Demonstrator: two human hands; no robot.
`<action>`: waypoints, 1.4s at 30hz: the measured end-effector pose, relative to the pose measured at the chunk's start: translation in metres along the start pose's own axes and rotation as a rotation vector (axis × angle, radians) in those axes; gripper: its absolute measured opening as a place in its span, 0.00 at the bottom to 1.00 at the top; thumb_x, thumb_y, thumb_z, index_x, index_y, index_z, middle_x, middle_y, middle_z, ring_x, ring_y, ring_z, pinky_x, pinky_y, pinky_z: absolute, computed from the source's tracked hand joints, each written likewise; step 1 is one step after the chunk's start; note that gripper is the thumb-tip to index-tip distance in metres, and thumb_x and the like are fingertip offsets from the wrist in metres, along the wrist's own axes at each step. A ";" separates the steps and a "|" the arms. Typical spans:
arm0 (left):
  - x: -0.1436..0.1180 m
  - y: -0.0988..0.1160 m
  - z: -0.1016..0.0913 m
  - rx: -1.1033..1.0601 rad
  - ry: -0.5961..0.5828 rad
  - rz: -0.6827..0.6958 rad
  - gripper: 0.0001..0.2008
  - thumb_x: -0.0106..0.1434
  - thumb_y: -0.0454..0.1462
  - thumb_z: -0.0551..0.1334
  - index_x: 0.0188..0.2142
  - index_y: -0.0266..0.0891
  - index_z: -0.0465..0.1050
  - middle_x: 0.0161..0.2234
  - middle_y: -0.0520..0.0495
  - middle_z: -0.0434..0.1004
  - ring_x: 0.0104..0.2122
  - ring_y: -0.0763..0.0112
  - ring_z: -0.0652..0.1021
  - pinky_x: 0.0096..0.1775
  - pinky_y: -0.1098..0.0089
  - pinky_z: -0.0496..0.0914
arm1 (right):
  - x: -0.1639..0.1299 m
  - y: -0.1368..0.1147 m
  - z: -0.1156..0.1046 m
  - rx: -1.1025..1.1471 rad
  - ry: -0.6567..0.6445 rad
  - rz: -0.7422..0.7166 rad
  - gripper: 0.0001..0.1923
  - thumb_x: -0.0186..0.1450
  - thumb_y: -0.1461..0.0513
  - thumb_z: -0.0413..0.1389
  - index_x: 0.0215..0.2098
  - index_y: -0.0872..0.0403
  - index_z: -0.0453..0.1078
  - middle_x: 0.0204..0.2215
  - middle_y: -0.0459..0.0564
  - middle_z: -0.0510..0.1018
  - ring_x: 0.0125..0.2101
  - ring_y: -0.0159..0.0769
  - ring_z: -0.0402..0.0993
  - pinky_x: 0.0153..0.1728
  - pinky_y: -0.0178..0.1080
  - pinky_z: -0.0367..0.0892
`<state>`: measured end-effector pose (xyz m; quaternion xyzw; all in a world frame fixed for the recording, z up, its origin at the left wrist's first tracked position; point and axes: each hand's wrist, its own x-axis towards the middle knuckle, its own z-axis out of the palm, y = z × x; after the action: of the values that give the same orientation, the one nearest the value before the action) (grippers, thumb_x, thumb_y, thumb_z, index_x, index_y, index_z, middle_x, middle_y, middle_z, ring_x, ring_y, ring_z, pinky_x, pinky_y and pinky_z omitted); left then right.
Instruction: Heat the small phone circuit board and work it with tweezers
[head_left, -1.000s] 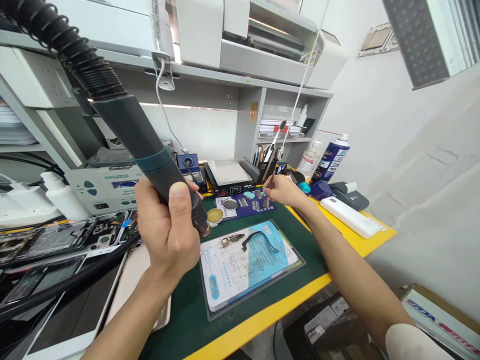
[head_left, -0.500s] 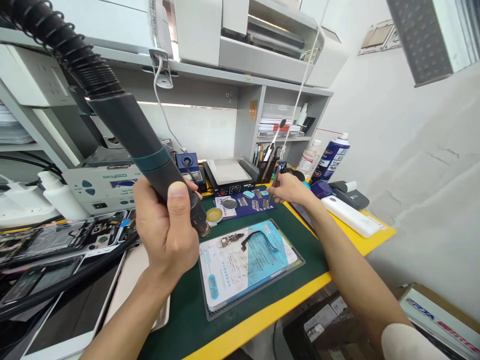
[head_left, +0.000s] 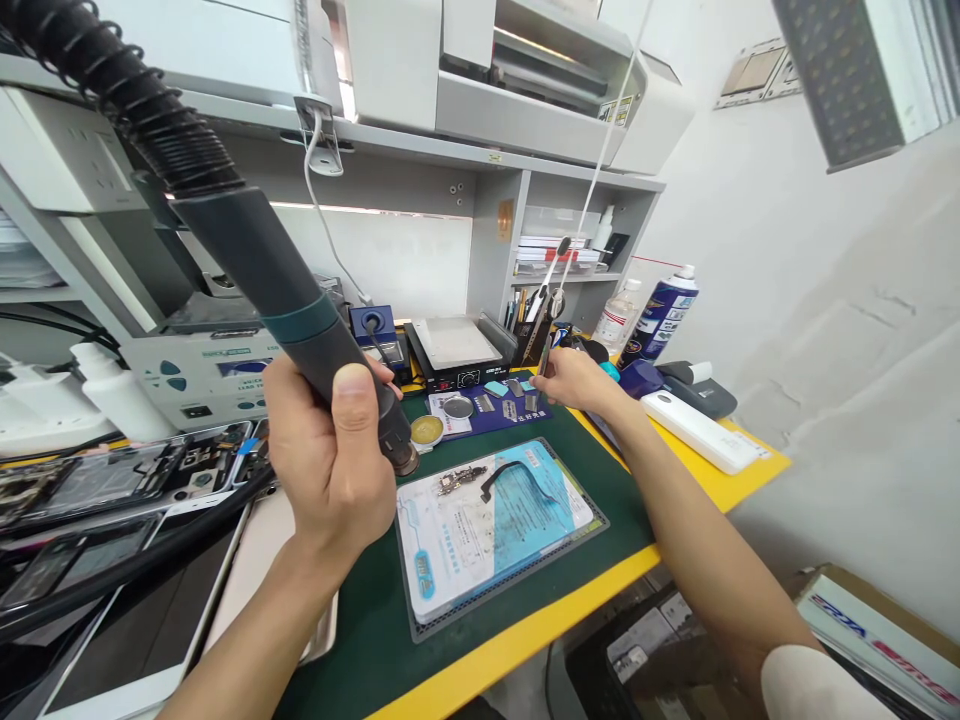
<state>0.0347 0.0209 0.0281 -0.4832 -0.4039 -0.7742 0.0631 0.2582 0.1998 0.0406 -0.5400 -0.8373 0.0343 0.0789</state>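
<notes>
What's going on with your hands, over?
Left hand shut on hot-air wand. Right hand pinching tweezers by tool holder. Blue mat unobstructed.

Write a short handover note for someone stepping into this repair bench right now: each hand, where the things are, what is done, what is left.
Left hand: gripping the hot-air gun handle, nozzle raised above the green mat.
Right hand: holding a thin tool near the tool holder, apart from the work.
Small board and flex cable lie on the blue-and-white pad.
Done: parts laid out. Left: nozzle and tool are not yet at the board.
</notes>
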 end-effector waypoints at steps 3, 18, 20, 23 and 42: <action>0.000 0.000 0.000 0.004 0.000 0.000 0.13 0.69 0.49 0.59 0.43 0.43 0.70 0.33 0.49 0.75 0.26 0.68 0.77 0.30 0.63 0.74 | -0.001 0.000 -0.001 -0.006 0.005 0.008 0.13 0.72 0.55 0.59 0.40 0.58 0.74 0.38 0.50 0.80 0.38 0.36 0.78 0.44 0.44 0.74; -0.001 -0.001 -0.001 0.021 0.003 -0.004 0.13 0.70 0.49 0.59 0.42 0.42 0.71 0.33 0.48 0.76 0.27 0.67 0.76 0.31 0.61 0.74 | -0.002 0.002 -0.005 0.049 0.042 0.125 0.14 0.72 0.54 0.59 0.39 0.58 0.74 0.34 0.48 0.80 0.36 0.36 0.79 0.41 0.43 0.75; -0.002 -0.002 -0.001 0.024 0.004 -0.009 0.13 0.70 0.49 0.59 0.42 0.42 0.71 0.33 0.48 0.76 0.27 0.67 0.76 0.30 0.62 0.73 | -0.001 0.003 -0.005 0.062 0.067 0.140 0.14 0.72 0.54 0.58 0.40 0.58 0.74 0.35 0.49 0.80 0.36 0.36 0.79 0.42 0.43 0.75; -0.002 -0.002 -0.002 0.025 0.001 -0.015 0.13 0.70 0.49 0.59 0.42 0.42 0.71 0.33 0.48 0.76 0.26 0.67 0.76 0.29 0.62 0.73 | 0.002 0.002 -0.001 0.075 0.118 0.169 0.15 0.72 0.53 0.58 0.43 0.59 0.74 0.38 0.51 0.81 0.38 0.37 0.79 0.44 0.45 0.75; -0.003 0.000 -0.001 0.035 0.006 -0.040 0.15 0.71 0.50 0.59 0.42 0.40 0.70 0.34 0.46 0.76 0.28 0.68 0.76 0.31 0.63 0.74 | 0.011 -0.001 0.017 0.140 0.169 0.121 0.15 0.73 0.54 0.57 0.41 0.58 0.74 0.37 0.50 0.80 0.36 0.35 0.78 0.42 0.43 0.75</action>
<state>0.0354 0.0190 0.0258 -0.4716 -0.4267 -0.7695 0.0575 0.2497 0.2100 0.0250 -0.5838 -0.7890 0.0518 0.1843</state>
